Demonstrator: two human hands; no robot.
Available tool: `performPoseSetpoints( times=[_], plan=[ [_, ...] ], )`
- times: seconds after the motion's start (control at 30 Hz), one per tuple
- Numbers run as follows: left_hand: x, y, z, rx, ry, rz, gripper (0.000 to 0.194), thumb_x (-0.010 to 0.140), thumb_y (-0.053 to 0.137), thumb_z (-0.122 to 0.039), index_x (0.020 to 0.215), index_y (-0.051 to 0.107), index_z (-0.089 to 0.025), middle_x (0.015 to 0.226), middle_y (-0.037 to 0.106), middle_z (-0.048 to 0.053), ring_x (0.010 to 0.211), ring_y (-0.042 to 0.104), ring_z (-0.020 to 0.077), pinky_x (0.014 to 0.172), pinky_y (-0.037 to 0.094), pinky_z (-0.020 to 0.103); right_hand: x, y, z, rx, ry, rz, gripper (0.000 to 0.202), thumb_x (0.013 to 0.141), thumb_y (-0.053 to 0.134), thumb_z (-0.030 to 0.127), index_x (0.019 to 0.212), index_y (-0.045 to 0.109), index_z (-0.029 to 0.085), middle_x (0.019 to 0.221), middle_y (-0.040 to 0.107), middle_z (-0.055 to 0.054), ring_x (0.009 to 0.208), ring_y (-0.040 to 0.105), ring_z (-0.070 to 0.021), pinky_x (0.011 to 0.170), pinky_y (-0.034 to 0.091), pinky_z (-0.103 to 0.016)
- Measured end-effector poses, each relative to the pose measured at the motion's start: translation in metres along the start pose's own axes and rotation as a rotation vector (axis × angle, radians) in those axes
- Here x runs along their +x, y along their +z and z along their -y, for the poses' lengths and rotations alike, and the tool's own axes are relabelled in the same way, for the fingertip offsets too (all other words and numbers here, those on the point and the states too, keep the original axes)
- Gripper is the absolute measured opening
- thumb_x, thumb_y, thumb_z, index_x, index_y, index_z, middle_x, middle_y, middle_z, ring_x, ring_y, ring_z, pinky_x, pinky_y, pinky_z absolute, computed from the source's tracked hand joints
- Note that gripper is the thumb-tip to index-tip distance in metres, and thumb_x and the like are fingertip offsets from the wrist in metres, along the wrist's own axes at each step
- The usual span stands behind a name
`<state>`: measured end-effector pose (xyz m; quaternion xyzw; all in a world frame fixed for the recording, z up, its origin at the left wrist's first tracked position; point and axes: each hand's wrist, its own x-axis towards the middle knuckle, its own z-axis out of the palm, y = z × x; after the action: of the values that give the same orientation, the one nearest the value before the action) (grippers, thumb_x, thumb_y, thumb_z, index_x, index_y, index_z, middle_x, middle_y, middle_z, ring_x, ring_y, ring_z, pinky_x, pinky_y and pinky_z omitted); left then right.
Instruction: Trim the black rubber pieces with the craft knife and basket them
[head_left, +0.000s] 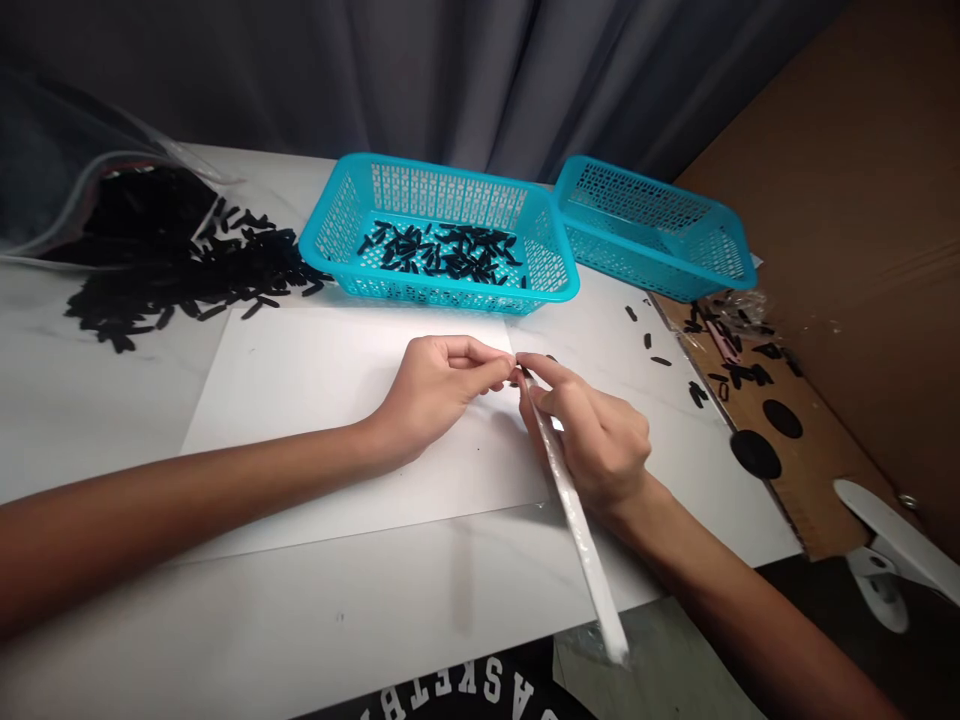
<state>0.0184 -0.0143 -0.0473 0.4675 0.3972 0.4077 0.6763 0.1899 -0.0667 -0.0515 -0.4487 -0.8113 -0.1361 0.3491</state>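
My left hand is closed in a pinch above the white paper, with a small black piece partly showing at its fingertips. My right hand grips a long white stick-like tool, wrapped in clear plastic. The tool's narrow dark tip meets the left fingertips, and its white end slants down toward me past the table edge. Fingers hide most of the small piece. Behind the hands, a blue plastic basket holds many small black oblong pieces.
A pile of black pieces spills from a clear plastic bag at the left. A second blue basket stands at the back right. Cardboard at the right bears black discs and scraps. A dark curtain hangs behind.
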Motion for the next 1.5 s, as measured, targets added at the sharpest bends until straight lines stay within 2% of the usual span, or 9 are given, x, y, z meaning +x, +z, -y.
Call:
performPoseSetpoints(
  times=[0.13, 0.23, 0.37, 0.47, 0.57, 0.63, 0.77, 0.93, 1.5],
  plan=[
    [0.0, 0.002, -0.001, 0.0, 0.001, 0.003, 0.007, 0.075, 0.077, -0.02, 0.072, 0.073, -0.015, 0.081, 0.079, 0.006, 0.079, 0.073, 0.0166, 0.075, 0.054, 0.028, 0.004, -0.002, -0.014, -0.055, 0.013, -0.017, 0.019, 0.09, 0.061, 0.006, 0.082, 0.058, 0.024, 0.112, 0.079, -0.007, 0.06, 0.07, -0.0143, 0.051, 0.049, -0.029],
    [0.002, 0.002, -0.002, 0.002, 0.025, -0.016, 0.009, 0.076, 0.078, -0.022, 0.074, 0.072, -0.015, 0.082, 0.079, 0.007, 0.082, 0.075, 0.0174, 0.078, 0.054, 0.029, 0.013, -0.006, -0.024, -0.05, 0.242, -0.141, 0.018, 0.088, 0.067, 0.011, 0.08, 0.057, 0.024, 0.101, 0.081, -0.006, 0.05, 0.061, -0.0125, 0.049, 0.045, -0.031],
    [0.005, -0.001, -0.003, 0.006, 0.083, -0.003, 0.01, 0.079, 0.076, -0.024, 0.08, 0.073, -0.016, 0.089, 0.08, 0.007, 0.089, 0.075, 0.0182, 0.082, 0.054, 0.03, 0.023, -0.008, -0.022, 0.295, 0.519, -0.186, 0.027, 0.084, 0.075, 0.019, 0.071, 0.052, 0.024, 0.09, 0.081, -0.006, 0.059, 0.068, -0.0171, 0.053, 0.049, -0.032],
    [0.007, -0.003, -0.003, 0.009, 0.109, 0.0, 0.009, 0.081, 0.075, -0.025, 0.082, 0.073, -0.016, 0.091, 0.08, 0.008, 0.09, 0.074, 0.0179, 0.082, 0.053, 0.03, 0.024, -0.009, -0.018, 0.427, 0.575, -0.183, 0.027, 0.081, 0.08, 0.023, 0.071, 0.055, 0.024, 0.083, 0.08, -0.005, 0.062, 0.071, -0.0184, 0.05, 0.048, -0.031],
    [0.008, -0.004, -0.004, 0.016, 0.122, 0.006, 0.009, 0.082, 0.074, -0.025, 0.083, 0.073, -0.016, 0.092, 0.08, 0.007, 0.088, 0.073, 0.0163, 0.08, 0.052, 0.029, 0.024, -0.009, -0.019, 0.462, 0.619, -0.123, 0.02, 0.084, 0.078, 0.026, 0.081, 0.059, 0.024, 0.062, 0.072, 0.002, 0.047, 0.061, -0.0146, 0.043, 0.04, -0.029],
    [0.008, -0.005, -0.005, 0.018, 0.122, 0.022, 0.01, 0.083, 0.074, -0.026, 0.084, 0.073, -0.016, 0.092, 0.08, 0.006, 0.086, 0.072, 0.0154, 0.079, 0.051, 0.028, 0.024, -0.01, -0.022, 0.496, 0.637, -0.039, 0.008, 0.094, 0.068, 0.03, 0.096, 0.063, 0.024, 0.054, 0.066, 0.005, 0.04, 0.051, -0.0123, 0.042, 0.036, -0.029],
    [0.007, -0.005, -0.006, 0.017, 0.118, 0.058, 0.012, 0.085, 0.075, -0.028, 0.086, 0.075, -0.016, 0.091, 0.08, 0.005, 0.084, 0.071, 0.0139, 0.078, 0.05, 0.027, 0.025, -0.01, -0.022, 0.486, 0.578, 0.091, 0.024, 0.104, 0.05, 0.034, 0.103, 0.072, 0.023, 0.051, 0.064, 0.005, 0.043, 0.047, -0.0104, 0.048, 0.039, -0.028],
    [0.005, -0.005, -0.005, 0.02, 0.112, 0.099, 0.014, 0.088, 0.073, -0.031, 0.088, 0.075, -0.018, 0.09, 0.079, 0.005, 0.083, 0.069, 0.0138, 0.079, 0.05, 0.028, 0.027, -0.013, -0.018, 0.496, 0.5, 0.103, 0.011, 0.094, 0.069, 0.03, 0.091, 0.075, 0.022, 0.054, 0.064, 0.005, 0.044, 0.053, -0.0099, 0.048, 0.045, -0.026],
    [0.007, -0.007, -0.004, 0.043, 0.165, 0.129, 0.019, 0.09, 0.072, -0.034, 0.085, 0.074, -0.016, 0.084, 0.077, 0.003, 0.078, 0.065, 0.0108, 0.074, 0.049, 0.023, 0.03, -0.017, -0.017, 0.602, 0.571, 0.115, 0.005, 0.09, 0.073, 0.021, 0.086, 0.075, 0.021, 0.06, 0.067, 0.005, 0.048, 0.058, -0.0074, 0.05, 0.048, -0.022]
  ],
)
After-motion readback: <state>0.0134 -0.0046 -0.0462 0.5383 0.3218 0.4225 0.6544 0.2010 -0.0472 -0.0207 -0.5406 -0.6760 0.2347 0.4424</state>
